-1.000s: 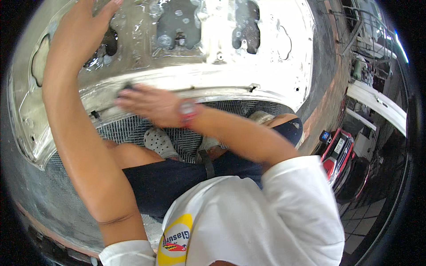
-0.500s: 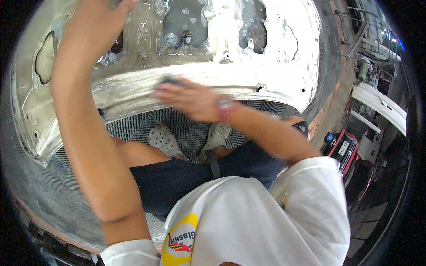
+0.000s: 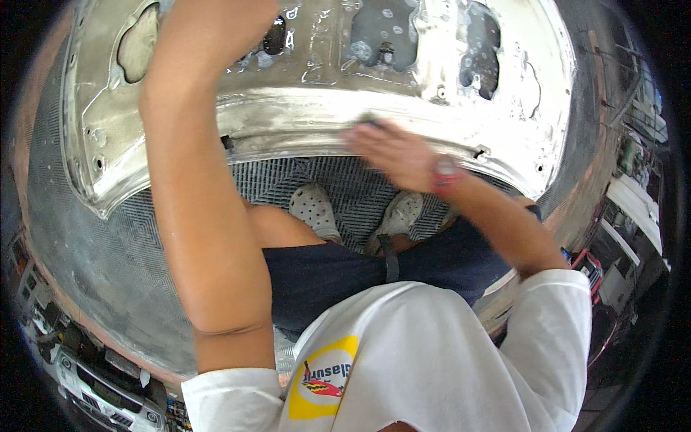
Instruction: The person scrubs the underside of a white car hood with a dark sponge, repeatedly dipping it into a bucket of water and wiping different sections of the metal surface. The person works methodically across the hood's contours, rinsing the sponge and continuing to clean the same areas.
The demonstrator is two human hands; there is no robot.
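Sweep along the rim: since the earliest frame the right hand has travelled rightward along the near rim of the metal panel, and the whole view has turned, so the panel sits farther to the right.
Right hand's grip: fingers outstretched and close together, holding a small dark pad under their tips; motion blur hides its exact shape.
Right wrist: a red watch is strapped around it.
Left hand: at the top edge over the panel's left part; its fingers are cut off, so I cannot tell whether it grips anything.
Panel: silvery and broad, lying in front of the person, wet and dotted with bubbles around its cut-out openings.
Near rim: a black clip sits just beside the left forearm.
Below the rim: pale perforated clogs stand on a ribbed mat.
Clothing: dark shorts and a white shirt with a yellow emblem.
Farther out: a white vehicle front at lower left, now in view.
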